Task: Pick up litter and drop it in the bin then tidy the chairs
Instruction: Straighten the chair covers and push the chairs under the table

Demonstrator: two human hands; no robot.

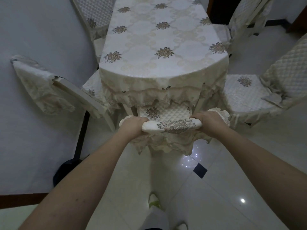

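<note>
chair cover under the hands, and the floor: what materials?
Chair cover: looks like quilted, embroidered fabric with a lace trim; it bunches under the left hand and right hand. Floor: probably glossy glazed tile, given the mirror-like light spots and the grout lines.

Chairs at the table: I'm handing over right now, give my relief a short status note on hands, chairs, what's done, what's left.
Left hand and right hand both grip the top rail of the near chair; its seat is partly under the table.
No litter or bin in view.
Chair at right stands pulled out, seat exposed. Chair at left sits skewed, its cover slipping off.
Left: finish the near chair, then straighten those two.
</note>
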